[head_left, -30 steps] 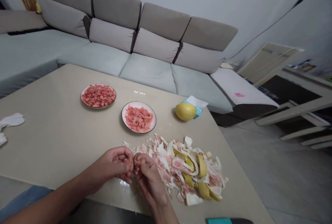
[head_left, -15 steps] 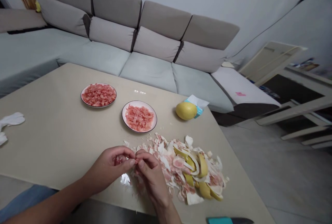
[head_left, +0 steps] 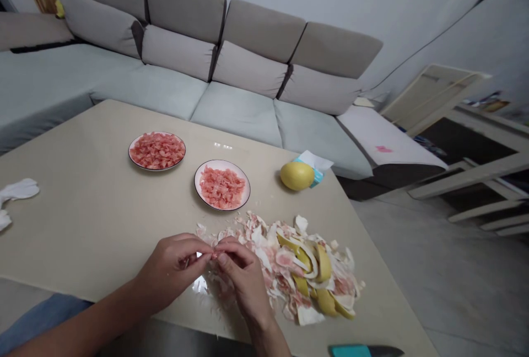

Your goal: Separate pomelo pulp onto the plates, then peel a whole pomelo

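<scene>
Straighter-fingered now in the left hand [head_left: 176,266] than a second ago; pinching, with the right hand [head_left: 246,277], a small pink piece [head_left: 215,255] between them, just left of the peelings [head_left: 285,259]. Best to tear lightly, keeping it whole.

Dim, diffuse indoor light, cool cast, bright glare on table [head_left: 95,197] at near side between left hand [head_left: 171,266] and right hand [head_left: 248,277], smaller reflections at far side, faint shadow under near plate [head_left: 222,164], far right corner dark, right-hand furniture [head_left: 467,177] stretched, soft-edged.
</scene>
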Available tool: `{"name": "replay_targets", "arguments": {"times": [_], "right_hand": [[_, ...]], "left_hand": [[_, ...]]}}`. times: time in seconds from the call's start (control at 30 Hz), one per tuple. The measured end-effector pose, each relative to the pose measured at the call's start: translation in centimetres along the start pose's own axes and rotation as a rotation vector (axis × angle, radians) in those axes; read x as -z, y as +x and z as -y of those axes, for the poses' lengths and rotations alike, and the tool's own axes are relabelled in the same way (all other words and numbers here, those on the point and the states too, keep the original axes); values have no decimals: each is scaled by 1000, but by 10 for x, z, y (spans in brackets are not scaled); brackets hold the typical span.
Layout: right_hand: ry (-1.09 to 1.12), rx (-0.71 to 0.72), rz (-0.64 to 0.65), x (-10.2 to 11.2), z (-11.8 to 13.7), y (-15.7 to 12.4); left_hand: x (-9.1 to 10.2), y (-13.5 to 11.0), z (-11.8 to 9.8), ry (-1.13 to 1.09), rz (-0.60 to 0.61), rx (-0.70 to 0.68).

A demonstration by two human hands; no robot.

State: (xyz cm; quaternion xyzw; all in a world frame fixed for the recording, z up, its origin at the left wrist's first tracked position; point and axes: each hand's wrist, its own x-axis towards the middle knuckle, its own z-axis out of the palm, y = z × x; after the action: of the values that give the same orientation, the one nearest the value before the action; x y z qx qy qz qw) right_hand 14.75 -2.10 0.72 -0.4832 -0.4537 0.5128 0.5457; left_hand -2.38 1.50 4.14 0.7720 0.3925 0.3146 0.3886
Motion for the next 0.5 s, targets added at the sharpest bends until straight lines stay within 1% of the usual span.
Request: {"name": "replay_targets", "arguments": {"times": [0.1,0.13,0.2,0.27,0.3,0.4,0.5], "right_hand": [[57,-83,-27,-3,-1,-2],[91,-129,-33,-4,-1,-4],[157,-208,-13,-7,0,-6],[191,-234,14,-10,1,-8],[195,-233,16,-11,2,-9],[180,-228,-7,-12,6,-9],[163,-231,-12,-12,10,-9]], "left_hand": [[-1,-2,4,116,-33,-38],[-2,-3,5,168,-53,-83],[-4,-6,9,286,-87,-225],[-7,-9,12,403,-98,-359],[-9,-10,14,450,-101,-393],[-14,-13,19,512,-108,-419],[-17,-14,23,461,-97,-427]]}}
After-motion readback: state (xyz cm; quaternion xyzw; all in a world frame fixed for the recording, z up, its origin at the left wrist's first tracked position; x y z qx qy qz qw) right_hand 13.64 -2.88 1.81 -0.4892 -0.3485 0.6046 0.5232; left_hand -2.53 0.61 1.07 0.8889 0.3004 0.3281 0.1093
